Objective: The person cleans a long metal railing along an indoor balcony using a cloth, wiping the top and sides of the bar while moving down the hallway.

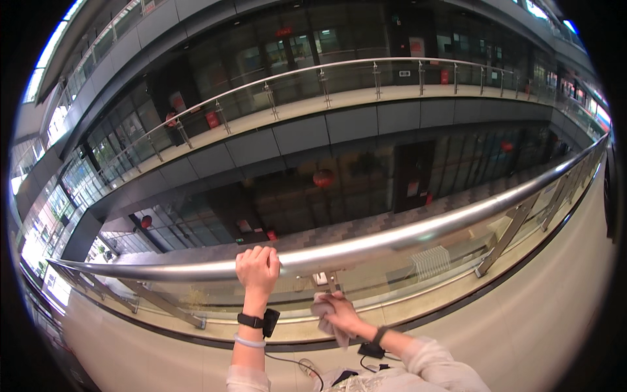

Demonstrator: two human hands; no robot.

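Note:
A round metal handrail (387, 241) crosses the view in front of me, above glass panels. My left hand (257, 268) is closed around its top, with a black strap and a pale bangle on that wrist. Below the rail, my right hand (341, 313) grips a crumpled greyish-pink cloth (325, 309), part of which hangs down. The cloth is close to a metal post bracket (321, 279) on the glass panel; whether they touch cannot be told. Dark devices with cables are at both wrists.
Metal posts (507, 237) hold the glass balustrade along a pale ledge with a dark edge. Beyond it lies an open atrium with a lower floor, a red lantern (323, 178) and an opposite walkway, where a person (171, 120) stands. A shoe (307, 367) shows on the tiled floor.

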